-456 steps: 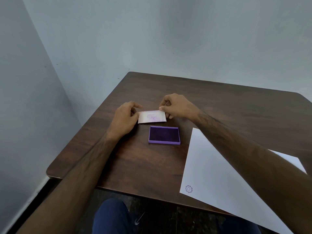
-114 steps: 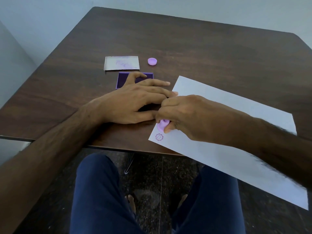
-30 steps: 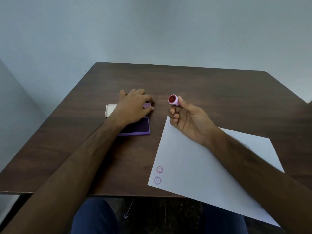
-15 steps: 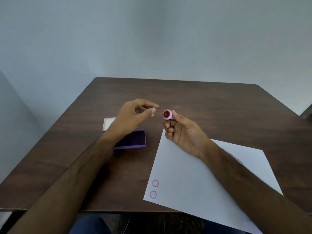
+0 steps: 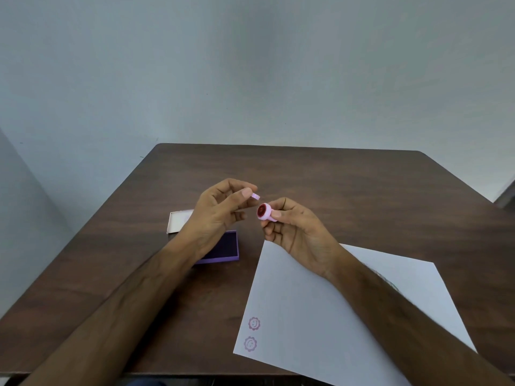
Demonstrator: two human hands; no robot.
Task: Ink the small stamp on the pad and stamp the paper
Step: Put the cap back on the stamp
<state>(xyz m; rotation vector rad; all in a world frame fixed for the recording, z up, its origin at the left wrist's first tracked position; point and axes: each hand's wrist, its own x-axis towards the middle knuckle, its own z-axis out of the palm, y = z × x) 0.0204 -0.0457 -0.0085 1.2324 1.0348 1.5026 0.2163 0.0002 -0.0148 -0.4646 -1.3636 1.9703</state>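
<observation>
My right hand holds the small pink stamp above the table, its dark red inked face turned toward me. My left hand pinches the stamp's small purple cap between thumb and fingertips, a short gap from the stamp. The open purple ink pad lies on the table, partly hidden under my left wrist. The white paper lies to the right and carries two purple flower-face prints near its lower left corner.
The pad's white lid lies upturned behind the pad, half hidden by my left hand. The dark wooden table stands against a pale wall, with a second wall close on the left. Its front edge runs along the bottom of the view.
My left hand picked the purple cap off the table and lifted it toward the stamp. Both hands drew closer together. The camera tilted up.
</observation>
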